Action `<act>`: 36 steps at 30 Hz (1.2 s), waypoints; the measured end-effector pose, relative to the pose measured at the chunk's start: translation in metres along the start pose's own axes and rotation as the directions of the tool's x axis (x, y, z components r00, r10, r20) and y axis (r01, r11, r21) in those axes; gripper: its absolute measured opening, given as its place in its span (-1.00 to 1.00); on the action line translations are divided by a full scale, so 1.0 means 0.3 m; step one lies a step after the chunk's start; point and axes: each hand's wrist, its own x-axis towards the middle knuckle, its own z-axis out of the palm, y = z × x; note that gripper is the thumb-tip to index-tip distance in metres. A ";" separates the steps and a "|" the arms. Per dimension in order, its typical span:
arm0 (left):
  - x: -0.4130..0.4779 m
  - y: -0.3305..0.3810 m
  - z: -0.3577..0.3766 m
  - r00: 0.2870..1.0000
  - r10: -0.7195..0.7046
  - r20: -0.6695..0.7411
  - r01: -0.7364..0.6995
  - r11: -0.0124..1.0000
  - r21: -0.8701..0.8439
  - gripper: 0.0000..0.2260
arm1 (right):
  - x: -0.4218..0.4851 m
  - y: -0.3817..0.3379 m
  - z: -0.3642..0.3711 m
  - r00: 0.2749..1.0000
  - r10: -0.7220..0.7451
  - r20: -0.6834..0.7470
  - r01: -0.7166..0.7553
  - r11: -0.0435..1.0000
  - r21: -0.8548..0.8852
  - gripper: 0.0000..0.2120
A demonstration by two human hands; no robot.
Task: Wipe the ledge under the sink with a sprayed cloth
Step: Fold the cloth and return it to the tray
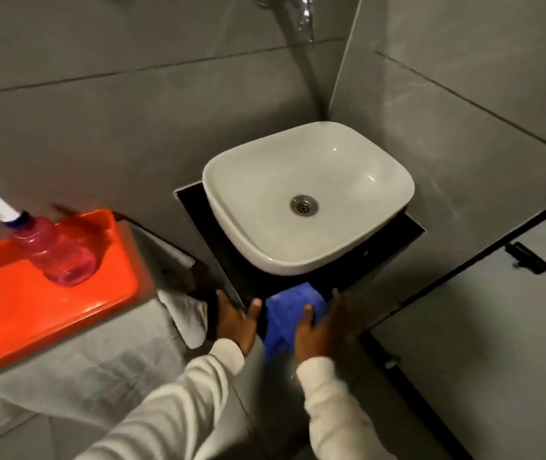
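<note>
A white basin (308, 197) sits on a black ledge (198, 220) in the corner of grey tiled walls. A blue cloth (284, 310) lies bunched against the ledge's front edge, below the basin. My right hand (314, 330) grips the cloth, thumb on top, pressing it to the ledge. My left hand (235, 320) rests with fingers apart on the ledge's front left corner, holding nothing. Both arms wear white sleeves.
An orange tray (16, 310) at the left holds a pink spray bottle (59, 254) with a white and blue nozzle. White towels (185, 313) lie under and beside the tray. A chrome tap (301, 14) hangs above the basin. A grey door (497, 327) with a black latch stands at the right.
</note>
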 end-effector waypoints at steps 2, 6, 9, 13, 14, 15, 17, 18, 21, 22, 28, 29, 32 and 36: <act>-0.032 -0.018 0.033 0.946 -0.172 0.276 0.237 0.945 -0.226 -0.42 | 0.099 0.010 -0.021 0.944 0.298 0.141 -0.290 0.954 -0.070 -0.33; -0.086 -0.007 -0.006 0.888 -0.161 0.430 0.308 0.903 -0.298 -0.53 | 0.063 -0.015 -0.033 0.847 0.431 0.312 -0.422 0.901 -0.101 -0.57; -0.075 -0.018 -0.089 0.810 -0.282 0.514 0.438 0.874 -0.211 -0.59 | -0.082 -0.036 -0.025 0.890 0.353 0.288 -0.336 0.936 -0.107 -0.60; -0.053 -0.051 -0.237 0.894 -0.195 0.403 0.281 0.946 -0.164 -0.71 | -0.232 -0.139 0.023 0.903 0.199 0.380 -0.229 0.973 0.034 -0.66; -0.047 -0.064 -0.298 0.939 -0.140 0.314 0.200 0.966 -0.166 -0.76 | -0.257 -0.184 0.057 0.883 0.166 0.438 -0.216 0.974 0.066 -0.69; -0.046 -0.070 -0.362 0.970 -0.096 0.224 0.145 0.966 -0.214 -0.81 | -0.276 -0.229 0.094 0.862 0.137 0.489 -0.209 0.973 0.095 -0.75; -0.046 -0.081 -0.498 0.999 -0.046 0.025 0.051 0.940 -0.337 -0.77 | -0.294 -0.317 0.183 0.797 0.081 0.599 -0.225 0.959 0.170 -0.90; -0.050 -0.081 -0.586 0.996 -0.033 -0.087 -0.002 0.927 -0.375 -0.72 | -0.316 -0.374 0.248 0.748 0.056 0.662 -0.233 0.955 0.184 -0.88; -0.039 -0.086 -0.828 0.938 -0.004 -0.347 -0.148 0.901 -0.409 -0.65 | -0.419 -0.532 0.443 0.601 -0.072 0.796 -0.128 0.974 0.185 -0.89; -0.030 -0.091 -0.905 0.898 -0.003 -0.440 -0.185 0.905 -0.384 -0.65 | -0.468 -0.582 0.514 0.545 -0.144 0.826 -0.099 0.967 0.234 -0.85; 0.108 -0.141 -1.173 0.690 -0.081 -0.719 -0.108 0.971 -0.213 -0.48 | -0.641 -0.757 0.815 0.447 -0.310 0.839 0.101 0.950 0.297 -0.70; 0.127 -0.151 -1.196 0.705 -0.092 -0.703 -0.068 0.978 -0.195 -0.46 | -0.646 -0.776 0.837 0.447 -0.295 0.845 0.123 0.955 0.268 -0.68; 0.186 -0.205 -1.235 0.805 -0.094 -0.586 0.054 0.995 -0.085 -0.39 | -0.635 -0.782 0.881 0.441 -0.236 0.866 0.251 0.959 0.134 -0.68; 0.172 -0.219 -1.216 0.903 -0.028 -0.429 0.009 0.999 -0.047 -0.37 | -0.606 -0.735 0.855 0.403 -0.214 0.890 0.440 0.898 0.017 -0.61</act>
